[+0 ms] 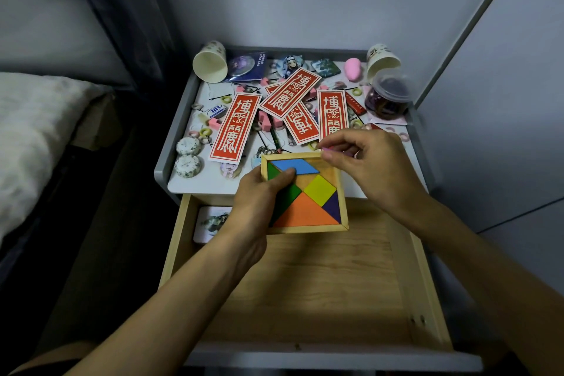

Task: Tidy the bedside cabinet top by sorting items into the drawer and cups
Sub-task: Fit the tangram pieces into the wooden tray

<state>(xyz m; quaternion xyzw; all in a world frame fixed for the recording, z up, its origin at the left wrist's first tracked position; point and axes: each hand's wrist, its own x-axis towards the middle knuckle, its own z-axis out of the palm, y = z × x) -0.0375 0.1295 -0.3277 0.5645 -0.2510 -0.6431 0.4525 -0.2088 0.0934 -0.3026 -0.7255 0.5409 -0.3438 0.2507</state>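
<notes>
I have the puzzle tray (309, 229) held up over the front edge of the table (207, 184), just above the open drawer (305, 284). That spot makes sense to me: the tray can be filled here and then lowered straight into the drawer.

My left hand (259, 192) grips the tray's left side with its fingers wrapped underneath. The thumb presses on the blue piece (300, 166), I think to stop the loose pieces sliding while the tray is tilted toward me.

My right hand (369, 162) is closed to a narrow pinch, thumb and forefinger on a small pink piece (329, 149) at the tray's far right corner. The bare wood in that part of the tray looks like the gap it belongs in.

The rest is untouched. Red paper strips (235, 128) lie fanned across the table among small rings and erasers. One paper cup (210, 65) is tipped over at the back left, and another (381, 62) is at the back right beside a lidded jar (387, 94). A picture card (210, 223) already lies in the drawer's back left corner.
</notes>
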